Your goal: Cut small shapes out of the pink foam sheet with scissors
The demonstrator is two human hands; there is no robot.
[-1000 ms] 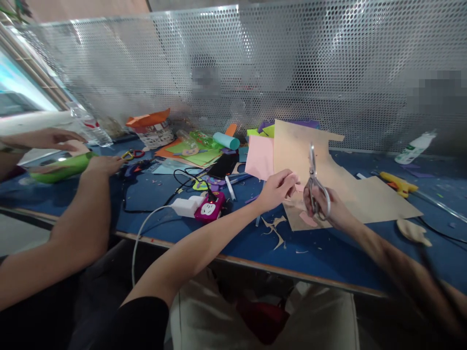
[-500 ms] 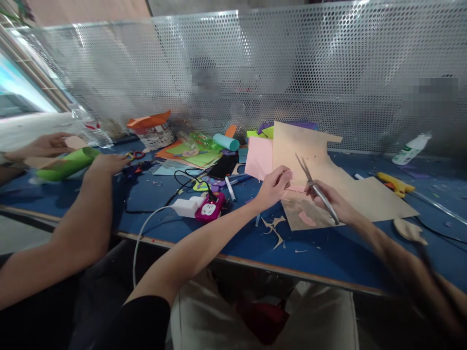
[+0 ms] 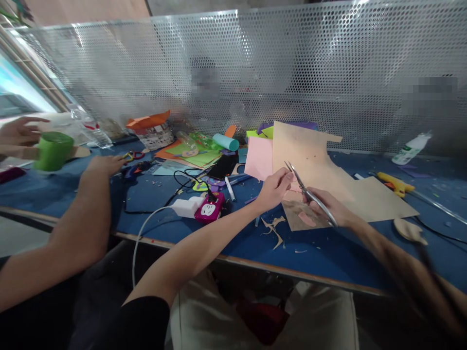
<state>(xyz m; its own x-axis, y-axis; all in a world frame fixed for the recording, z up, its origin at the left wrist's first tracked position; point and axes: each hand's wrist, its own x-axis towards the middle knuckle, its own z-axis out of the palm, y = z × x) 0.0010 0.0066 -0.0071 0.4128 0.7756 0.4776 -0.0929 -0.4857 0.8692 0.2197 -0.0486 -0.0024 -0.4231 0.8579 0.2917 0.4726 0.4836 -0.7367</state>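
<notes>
My left hand is closed, pinching a small piece of pink paper between thumb and fingers. My right hand grips a pair of metal scissors, whose slightly parted blades point up and left, right at my left fingertips and the pink piece. Whether the blades touch the paper I cannot tell. Beneath both hands lies a large beige sheet with a pink sheet beside it. A curved pink offcut rests on the beige sheet's lower part.
Beige scraps lie near the table's front edge. A magenta power strip with a white plug and cable sits left of my forearm. At right are a yellow glue gun and a white bottle. Another person's hand and a green cylinder are at left.
The scissors have moved left and down to my left fingertips, and their blades are at the pink piece. At far left, the green cylinder has gone from lying tilted to upright.
</notes>
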